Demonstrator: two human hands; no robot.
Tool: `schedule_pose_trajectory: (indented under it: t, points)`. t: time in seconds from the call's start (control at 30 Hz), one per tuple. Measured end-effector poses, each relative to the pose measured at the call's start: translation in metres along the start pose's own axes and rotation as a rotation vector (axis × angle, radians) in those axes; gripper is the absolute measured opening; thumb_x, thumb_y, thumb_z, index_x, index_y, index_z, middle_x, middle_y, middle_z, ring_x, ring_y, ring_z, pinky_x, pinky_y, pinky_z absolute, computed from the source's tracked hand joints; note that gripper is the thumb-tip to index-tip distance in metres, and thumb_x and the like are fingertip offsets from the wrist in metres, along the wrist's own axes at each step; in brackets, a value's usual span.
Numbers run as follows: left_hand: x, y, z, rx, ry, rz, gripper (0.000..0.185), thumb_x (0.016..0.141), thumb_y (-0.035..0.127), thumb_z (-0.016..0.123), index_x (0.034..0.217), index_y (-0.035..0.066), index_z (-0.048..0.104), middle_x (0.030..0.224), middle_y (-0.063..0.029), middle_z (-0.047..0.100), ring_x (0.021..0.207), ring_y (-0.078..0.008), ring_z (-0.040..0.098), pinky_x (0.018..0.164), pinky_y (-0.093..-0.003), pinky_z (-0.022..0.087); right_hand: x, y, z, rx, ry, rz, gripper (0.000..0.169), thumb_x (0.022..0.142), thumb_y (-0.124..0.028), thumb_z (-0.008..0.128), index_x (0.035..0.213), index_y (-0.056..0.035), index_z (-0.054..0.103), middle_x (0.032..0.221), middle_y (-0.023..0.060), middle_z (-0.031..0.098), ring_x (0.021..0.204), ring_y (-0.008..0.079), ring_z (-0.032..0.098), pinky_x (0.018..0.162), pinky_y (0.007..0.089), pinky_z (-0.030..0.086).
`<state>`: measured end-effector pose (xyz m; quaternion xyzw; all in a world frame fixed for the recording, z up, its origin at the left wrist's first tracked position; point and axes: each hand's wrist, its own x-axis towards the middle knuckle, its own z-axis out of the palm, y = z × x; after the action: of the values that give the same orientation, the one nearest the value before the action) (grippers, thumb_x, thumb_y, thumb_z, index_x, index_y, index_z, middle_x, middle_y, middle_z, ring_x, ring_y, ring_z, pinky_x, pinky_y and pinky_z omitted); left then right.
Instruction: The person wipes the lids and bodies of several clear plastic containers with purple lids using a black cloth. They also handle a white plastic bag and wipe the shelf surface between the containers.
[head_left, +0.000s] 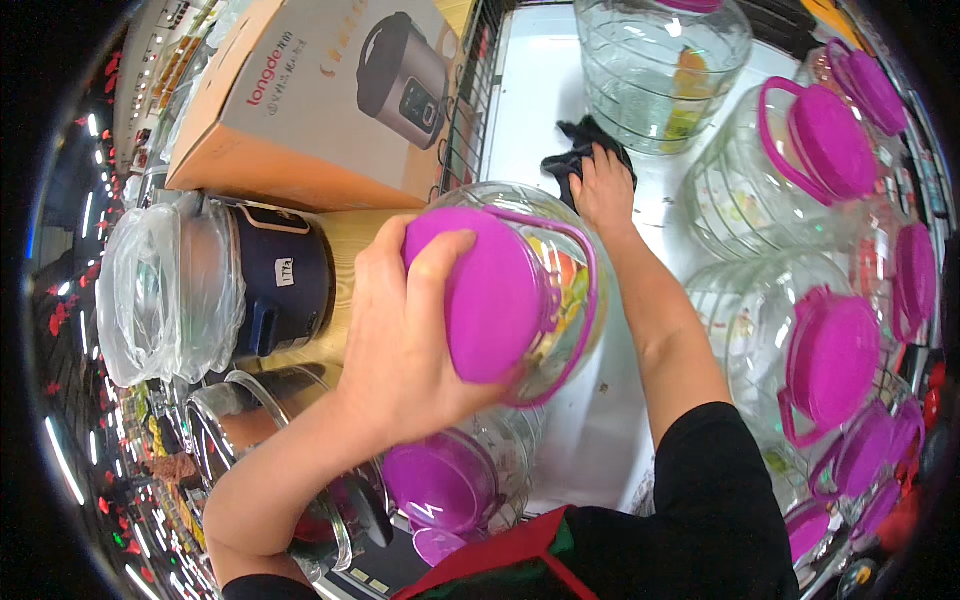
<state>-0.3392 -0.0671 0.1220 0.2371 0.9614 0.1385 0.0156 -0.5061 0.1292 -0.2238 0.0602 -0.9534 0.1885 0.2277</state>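
My left hand (397, 330) is clamped around the purple lid (495, 300) of a clear glass jar, thumb and fingers over its rim. A purple carrying handle loops out from that lid. Below the lid, the jar's glass body (589, 255) shows a colourful fruit label; its base is hidden. Farther forward, my right hand (606, 191) presses a crumpled black cloth (561, 169) onto a white shelf surface (600, 450). Just beyond the cloth stands another large ribbed glass jar (637, 67). Small dark specks dot the white surface.
Several purple-lidded glass jars (832, 367) crowd the right side. Another jar's purple lid (442, 480) is close to my body. On the left are a boxed electric cooker (315, 97), a plastic-wrapped dark blue cooker (277, 277) and a glass-lidded pot (247, 412). A black wire divider (472, 97) borders the white surface.
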Motion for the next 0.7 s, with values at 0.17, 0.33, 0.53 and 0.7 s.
schedule_pose_trajectory:
  t: [0.17,0.33,0.53,0.7]
  points:
    - [-0.004,-0.004,0.006,0.047,0.143,0.08,0.095,0.058,0.031,0.086,0.137,0.008,0.039,0.128,-0.0311,0.042,0.114,-0.0486,0.046,0.097,-0.0534,0.042,-0.072,0.003,-0.041,-0.189,0.108,0.229,0.038,0.083,-0.03,0.068,0.106,0.0002,0.062,0.131,0.0207,0.055,0.118,0.0389,0.052,0.096,0.0481,0.045]
    - [-0.002,-0.011,0.018,0.098,0.21,0.099,0.095,0.059,0.04,0.085,0.137,0.012,0.04,0.128,-0.0308,0.044,0.115,-0.0478,0.047,0.096,-0.0524,0.045,-0.154,-0.013,-0.085,-0.27,0.035,0.247,0.041,0.088,-0.033,0.064,0.112,-0.0002,0.062,0.14,0.0219,0.048,0.122,0.0419,0.049,0.102,0.0496,0.041]
    - [-0.005,-0.013,0.017,0.127,0.156,0.062,0.096,0.064,0.042,0.082,0.142,0.009,0.036,0.129,-0.0302,0.044,0.119,-0.0463,0.045,0.104,-0.052,0.037,-0.271,-0.076,-0.156,-0.149,-0.259,0.14,0.039,0.088,-0.03,0.064,0.118,-0.0063,0.062,0.147,0.0216,0.041,0.129,0.0431,0.042,0.104,0.0517,0.038]
    - [-0.007,-0.011,0.017,0.139,0.166,0.053,0.096,0.064,0.04,0.083,0.141,0.008,0.037,0.128,-0.0285,0.046,0.119,-0.0446,0.045,0.104,-0.0519,0.037,-0.328,-0.097,-0.183,-0.056,-0.358,0.09,0.043,0.084,-0.032,0.067,0.119,-0.0071,0.064,0.149,0.0219,0.04,0.13,0.0448,0.042,0.11,0.052,0.032]
